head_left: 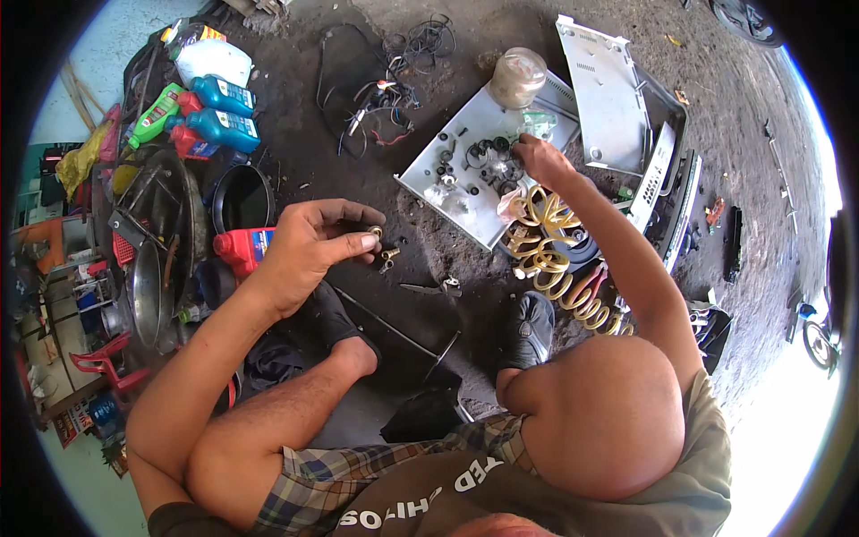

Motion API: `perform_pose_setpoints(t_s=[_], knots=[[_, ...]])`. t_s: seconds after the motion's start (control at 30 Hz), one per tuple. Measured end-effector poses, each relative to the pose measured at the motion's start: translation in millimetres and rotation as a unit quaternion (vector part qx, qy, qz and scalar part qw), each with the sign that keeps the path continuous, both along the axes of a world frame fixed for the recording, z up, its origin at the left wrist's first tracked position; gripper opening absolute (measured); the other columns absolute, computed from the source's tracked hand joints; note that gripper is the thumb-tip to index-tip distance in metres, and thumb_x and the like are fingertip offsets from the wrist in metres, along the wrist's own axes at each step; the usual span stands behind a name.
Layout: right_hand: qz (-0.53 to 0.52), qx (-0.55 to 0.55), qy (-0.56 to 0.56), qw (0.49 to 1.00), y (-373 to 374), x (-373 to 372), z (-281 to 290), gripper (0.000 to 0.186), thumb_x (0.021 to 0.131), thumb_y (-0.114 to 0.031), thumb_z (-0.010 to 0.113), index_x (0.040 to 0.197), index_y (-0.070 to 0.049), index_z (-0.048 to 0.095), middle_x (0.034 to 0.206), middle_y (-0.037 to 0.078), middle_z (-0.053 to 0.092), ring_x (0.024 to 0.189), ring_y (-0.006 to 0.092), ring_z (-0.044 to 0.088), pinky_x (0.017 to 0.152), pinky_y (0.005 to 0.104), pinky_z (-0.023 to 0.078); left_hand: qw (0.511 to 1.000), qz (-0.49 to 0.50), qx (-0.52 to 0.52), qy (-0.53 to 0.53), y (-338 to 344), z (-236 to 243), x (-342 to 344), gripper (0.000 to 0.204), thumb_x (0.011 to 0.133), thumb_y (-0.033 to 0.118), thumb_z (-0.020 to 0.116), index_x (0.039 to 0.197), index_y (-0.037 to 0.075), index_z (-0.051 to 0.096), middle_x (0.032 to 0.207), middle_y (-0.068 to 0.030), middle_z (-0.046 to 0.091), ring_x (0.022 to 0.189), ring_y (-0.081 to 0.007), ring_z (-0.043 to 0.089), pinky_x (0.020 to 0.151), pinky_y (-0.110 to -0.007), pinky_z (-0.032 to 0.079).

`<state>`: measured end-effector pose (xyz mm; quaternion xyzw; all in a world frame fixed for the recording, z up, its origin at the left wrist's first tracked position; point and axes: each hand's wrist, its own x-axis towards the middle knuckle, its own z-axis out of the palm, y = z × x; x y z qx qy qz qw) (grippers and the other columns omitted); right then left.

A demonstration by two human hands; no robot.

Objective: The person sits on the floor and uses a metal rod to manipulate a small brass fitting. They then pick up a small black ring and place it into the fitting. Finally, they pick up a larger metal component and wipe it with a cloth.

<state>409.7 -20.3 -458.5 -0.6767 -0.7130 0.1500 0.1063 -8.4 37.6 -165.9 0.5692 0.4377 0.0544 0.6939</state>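
The left hand (309, 246) pinches a small metal fitting (376, 233) between thumb and fingers above the dark floor (416, 255), and, well apart from it, the right hand (544, 164) reaches to small black parts (446, 167) in a pale metal tray (479, 116) near a cloudy jar (519, 80), that hand's grip unclear.

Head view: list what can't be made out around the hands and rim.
In the head view:
- Small brass-coloured metal part: partly covered by the left hand holding it.
- What the right hand may grip: hidden by its fingers.
- Contents of the cloudy clear cylindrical jar: blurred through its wall.
- Black wheel, top right: cut off by the dark round rim.
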Motion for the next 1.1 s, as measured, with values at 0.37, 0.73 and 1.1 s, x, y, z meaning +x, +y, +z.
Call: perform_pose_setpoints(t_s=[0.37,0.73,1.1], knots=[[-0.040,-0.026,0.003,0.999,10.4,6.9,-12.1,0.025,0.088,-0.015,0.076,0.108,-0.001,0.073,0.112,0.020,0.069,0.106,0.0440,0.070,0.093,0.0514,0.057,1.000,-0.001,-0.010,0.004,-0.8,-0.6,2.1,0.028,0.096,0.003,0.076,0.123,-0.006,0.072,0.106,-0.0104,0.075,0.097,-0.0174,0.074,0.087,-0.031,0.062],[-0.054,-0.015,-0.025,0.998,9.0,-2.6,0.1,0.018,0.090,-0.009,0.063,0.105,-0.002,0.072,0.106,0.021,0.074,0.099,0.0433,0.073,0.089,0.0506,0.059,1.000,-0.006,-0.008,0.000,-0.5,-1.0,5.4,0.029,0.096,0.003,0.077,0.123,-0.006,0.072,0.107,-0.0111,0.075,0.097,-0.0178,0.074,0.087,-0.032,0.061],[-0.021,0.003,-0.048,0.999,7.2,-8.2,-3.8,0.017,0.096,-0.011,0.054,0.099,-0.004,0.070,0.099,0.020,0.073,0.093,0.0414,0.074,0.084,0.0510,0.060,0.999,0.018,-0.026,-0.007,-1.6,-3.8,6.9,0.030,0.097,0.004,0.077,0.124,-0.006,0.071,0.109,-0.0103,0.075,0.099,-0.0182,0.075,0.090,-0.032,0.062]])
